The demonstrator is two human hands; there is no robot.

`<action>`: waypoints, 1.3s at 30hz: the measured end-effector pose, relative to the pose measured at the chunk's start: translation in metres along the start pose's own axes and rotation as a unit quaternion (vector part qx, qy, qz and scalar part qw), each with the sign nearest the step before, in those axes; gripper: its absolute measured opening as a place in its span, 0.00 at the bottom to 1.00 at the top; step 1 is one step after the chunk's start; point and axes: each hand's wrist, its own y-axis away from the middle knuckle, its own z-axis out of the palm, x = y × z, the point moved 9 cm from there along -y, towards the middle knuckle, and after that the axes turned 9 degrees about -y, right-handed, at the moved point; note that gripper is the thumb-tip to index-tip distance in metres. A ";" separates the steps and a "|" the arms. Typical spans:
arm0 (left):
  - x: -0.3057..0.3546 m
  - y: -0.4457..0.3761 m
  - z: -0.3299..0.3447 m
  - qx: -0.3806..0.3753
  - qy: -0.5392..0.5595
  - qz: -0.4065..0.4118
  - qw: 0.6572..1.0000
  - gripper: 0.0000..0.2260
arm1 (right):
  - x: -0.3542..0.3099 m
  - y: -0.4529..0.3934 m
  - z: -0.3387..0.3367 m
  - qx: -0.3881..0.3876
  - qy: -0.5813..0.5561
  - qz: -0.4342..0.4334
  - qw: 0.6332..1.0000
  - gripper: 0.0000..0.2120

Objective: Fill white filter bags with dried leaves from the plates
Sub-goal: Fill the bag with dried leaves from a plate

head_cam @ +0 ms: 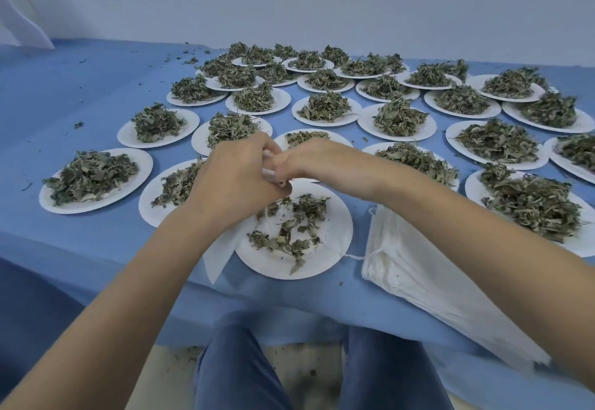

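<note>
My left hand (pixel 236 176) grips the top of a white filter bag (pixel 222 253), whose lower part hangs down under my wrist beside the near plate (pixel 335 232). My right hand (pixel 310 160) meets the left at the bag's mouth, fingers pinched there; what they hold is hidden. The near plate holds only scattered dried leaves (pixel 289 226). A stack of empty white filter bags (pixel 415 264) lies to the right of that plate, a string trailing from it.
Several white paper plates heaped with dried leaves (pixel 399 118) cover the blue table (pixel 80 87) from the middle to the far right. Leaf crumbs dot the cloth at the far left. My knees in blue trousers (pixel 238 374) sit below the table's front edge.
</note>
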 end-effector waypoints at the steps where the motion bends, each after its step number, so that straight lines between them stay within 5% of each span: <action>1: 0.002 0.001 0.001 -0.008 0.001 0.005 1.000 0.15 | 0.000 0.001 0.004 -0.032 0.004 0.007 0.999 0.21; 4: 0.007 0.001 0.000 -0.024 0.023 0.013 0.999 0.17 | -0.010 0.003 0.009 -0.051 0.037 -0.033 0.997 0.18; 12: -0.001 0.005 -0.017 0.013 0.066 -0.025 0.997 0.35 | -0.010 0.005 -0.024 0.109 -0.063 -0.116 0.985 0.11; 17: -0.012 0.010 -0.003 -0.057 -0.015 -0.053 0.997 0.30 | -0.002 0.008 -0.034 0.201 -0.070 -0.123 0.969 0.14; 25: -0.007 0.010 0.002 -0.063 -0.049 -0.009 0.997 0.14 | -0.004 0.006 0.004 -0.025 -0.056 -0.069 0.996 0.13; 28: 0.000 0.011 0.006 -0.063 -0.060 0.015 0.996 0.16 | -0.001 0.006 0.014 -0.077 -0.021 -0.060 0.995 0.08; 30: -0.001 0.012 0.004 -0.057 -0.045 0.014 0.997 0.15 | 0.002 0.006 0.011 -0.063 -0.002 -0.067 0.996 0.09; 34: -0.022 0.012 -0.006 -0.056 -0.037 -0.037 0.997 0.21 | 0.009 0.013 -0.032 0.087 -0.138 -0.092 0.982 0.06; 36: -0.029 0.012 -0.008 -0.070 -0.050 -0.056 0.995 0.27 | 0.019 0.014 -0.039 0.108 0.019 -0.079 0.991 0.07; 39: -0.034 0.013 -0.003 -0.097 -0.064 -0.075 0.990 0.27 | 0.044 0.011 -0.021 0.028 0.288 0.004 0.957 0.13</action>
